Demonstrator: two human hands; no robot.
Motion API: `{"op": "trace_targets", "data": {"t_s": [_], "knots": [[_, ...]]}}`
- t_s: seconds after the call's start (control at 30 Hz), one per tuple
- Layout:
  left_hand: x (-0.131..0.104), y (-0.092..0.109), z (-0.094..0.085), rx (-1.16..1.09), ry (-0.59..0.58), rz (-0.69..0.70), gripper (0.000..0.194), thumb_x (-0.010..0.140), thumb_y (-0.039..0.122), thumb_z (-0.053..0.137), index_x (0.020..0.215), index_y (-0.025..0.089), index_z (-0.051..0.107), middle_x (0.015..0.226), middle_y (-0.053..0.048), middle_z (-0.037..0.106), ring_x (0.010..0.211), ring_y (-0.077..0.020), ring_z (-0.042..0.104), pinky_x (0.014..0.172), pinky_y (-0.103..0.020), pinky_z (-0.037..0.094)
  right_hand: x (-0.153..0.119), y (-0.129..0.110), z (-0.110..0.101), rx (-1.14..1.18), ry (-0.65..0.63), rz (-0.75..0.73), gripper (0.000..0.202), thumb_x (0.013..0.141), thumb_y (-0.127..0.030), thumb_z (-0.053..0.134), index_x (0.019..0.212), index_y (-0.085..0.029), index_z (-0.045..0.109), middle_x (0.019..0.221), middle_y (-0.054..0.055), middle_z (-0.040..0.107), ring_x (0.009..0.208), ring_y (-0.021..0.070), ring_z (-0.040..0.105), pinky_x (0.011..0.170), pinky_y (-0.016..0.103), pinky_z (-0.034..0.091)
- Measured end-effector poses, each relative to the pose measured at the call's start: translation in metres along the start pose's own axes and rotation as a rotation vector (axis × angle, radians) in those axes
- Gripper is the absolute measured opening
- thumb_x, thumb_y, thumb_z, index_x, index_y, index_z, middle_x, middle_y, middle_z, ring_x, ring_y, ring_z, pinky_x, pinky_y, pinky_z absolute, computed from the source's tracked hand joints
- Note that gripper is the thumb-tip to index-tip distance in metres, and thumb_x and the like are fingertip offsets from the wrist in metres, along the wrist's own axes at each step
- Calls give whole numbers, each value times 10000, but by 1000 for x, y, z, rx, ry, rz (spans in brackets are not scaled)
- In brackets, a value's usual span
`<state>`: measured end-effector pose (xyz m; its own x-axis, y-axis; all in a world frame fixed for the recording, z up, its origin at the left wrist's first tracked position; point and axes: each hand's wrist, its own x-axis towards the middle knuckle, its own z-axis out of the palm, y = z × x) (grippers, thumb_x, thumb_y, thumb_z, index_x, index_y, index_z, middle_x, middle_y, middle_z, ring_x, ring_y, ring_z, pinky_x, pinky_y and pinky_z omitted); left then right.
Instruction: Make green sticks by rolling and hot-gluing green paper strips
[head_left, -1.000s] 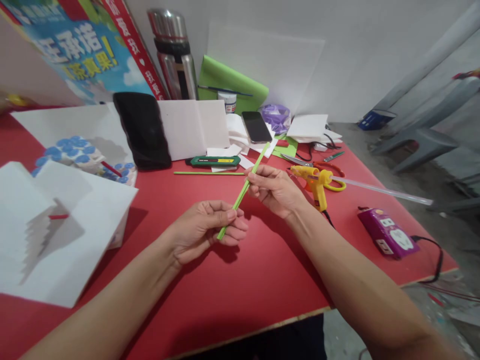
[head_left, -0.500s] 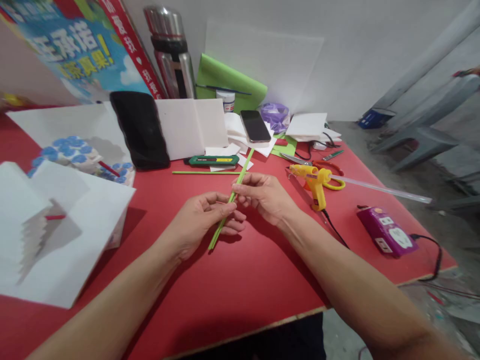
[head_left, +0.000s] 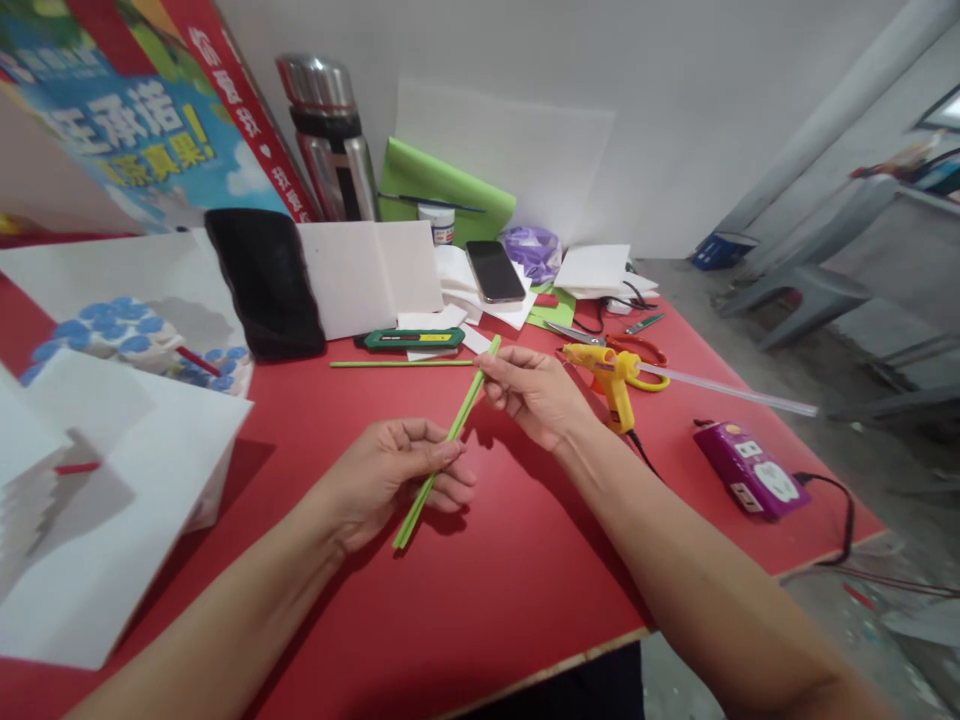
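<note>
Thin green paper sticks (head_left: 466,405) slant between my two hands above the red table (head_left: 480,600). My left hand (head_left: 416,465) pinches them near their lower part, thumb on top, with the lower ends poking out below. Near the upper end my right hand (head_left: 525,385) grips them between thumb and fingers. How many sticks are in the bundle I cannot tell. Another green stick (head_left: 397,364) lies flat behind my hands, in front of a green utility knife (head_left: 412,340).
A yellow glue gun (head_left: 615,375) with a clear glue stick lies at the right by red-and-yellow-handled scissors (head_left: 660,370). Further right sits a purple power strip (head_left: 754,470). Folded white card (head_left: 165,480) stands at the left. Behind are a black phone (head_left: 266,285), another phone (head_left: 495,271) and a thermos (head_left: 330,140).
My left hand has shifted down and left along with the sticks' lower ends. My right hand now holds them nearer the top, so the hands are further apart. The view has tilted slightly.
</note>
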<state>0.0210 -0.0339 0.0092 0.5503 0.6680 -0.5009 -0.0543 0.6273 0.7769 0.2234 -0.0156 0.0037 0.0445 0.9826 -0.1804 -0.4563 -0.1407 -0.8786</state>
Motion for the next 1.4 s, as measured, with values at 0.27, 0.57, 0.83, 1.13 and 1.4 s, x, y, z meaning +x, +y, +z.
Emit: {"op": "trace_targets", "data": {"t_s": [0.27,0.57,0.83,1.13,1.4], "knots": [[0,-2,11,145,182,43,144,879,147,716,755,104,657,698,-151,784,583,-248,772,560,-292,641,-1,5,2,-54,89,22,372,518,-369,1000,655,-159,725,552,-32,622,469,56,497,440,194,407],[1,-3,-1,31,30,4,115,880,178,747,806,100,708,756,-162,801,605,-226,777,580,-263,643,0,-1,-3,12,-27,103,383,565,-345,1002,720,-163,703,667,-38,661,576,75,610,485,183,459],[0,3,1,-81,-57,-78,116,881,98,714,767,93,734,730,-152,796,537,-186,746,542,-235,629,2,4,-3,51,-49,53,417,549,-350,1007,690,-167,660,676,-37,668,549,57,575,513,183,470],[1,1,6,-170,-62,-72,112,891,73,698,786,93,733,716,-137,789,518,-170,732,518,-222,618,3,6,3,76,26,14,455,514,-359,1017,641,-170,624,605,-53,626,508,48,529,479,187,432],[0,1,3,-183,-82,-109,141,883,55,694,749,88,723,701,-134,782,501,-164,720,509,-224,618,8,0,-7,49,36,-7,406,572,-431,993,709,-172,711,562,-56,608,510,55,545,482,176,443]]}}
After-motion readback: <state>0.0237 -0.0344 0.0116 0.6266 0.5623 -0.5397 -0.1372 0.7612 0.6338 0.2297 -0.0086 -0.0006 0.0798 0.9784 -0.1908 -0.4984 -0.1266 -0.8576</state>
